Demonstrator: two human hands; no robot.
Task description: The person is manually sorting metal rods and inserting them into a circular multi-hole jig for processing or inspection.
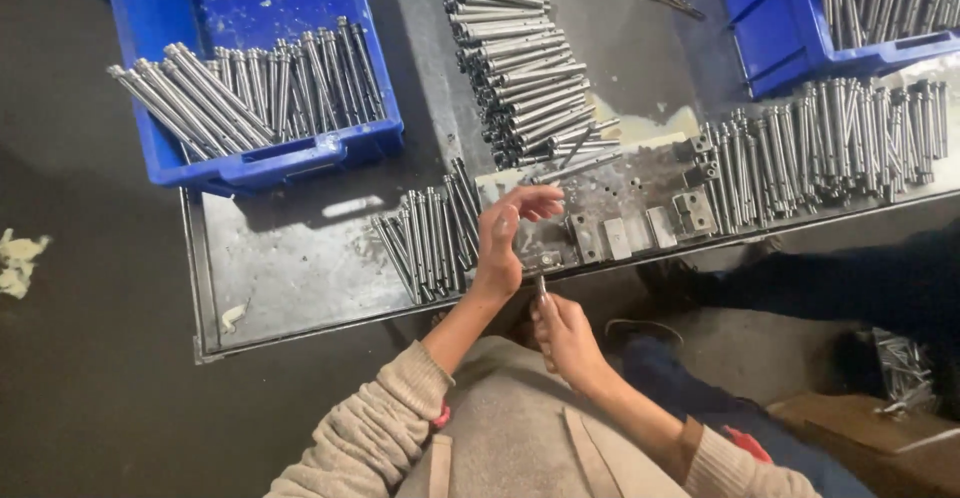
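Item: one metal rod [542, 286], slim and short as seen, held upright in the right hand [566, 336], grip clenched around its lower part, only the top end showing above the fingers; position just off the near edge of the tabletop [300, 268], above the person's lap. Left hand [503, 243]: raised over the tabletop's near edge, palm turned sideways, fingers extended and slightly curled, grip released, nothing held; it stands just above and left of the rod tip, apart from it. Beside the left hand, to its left: a small row of grey metal rods [425, 238] lying side by side on the tabletop. Beyond it: a long stacked column of rods [515, 58] running away from the viewer. To the right: a low metal fixture of small blocks [640, 223], then a wide rank of rods [830, 143] along the tabletop's right part. Far left: blue bin [160, 18] with a layer of rods inside. Far right: second blue bin [770, 38], also holding rods, partly out of frame. Surface: dark, worn, stained metal sheet.
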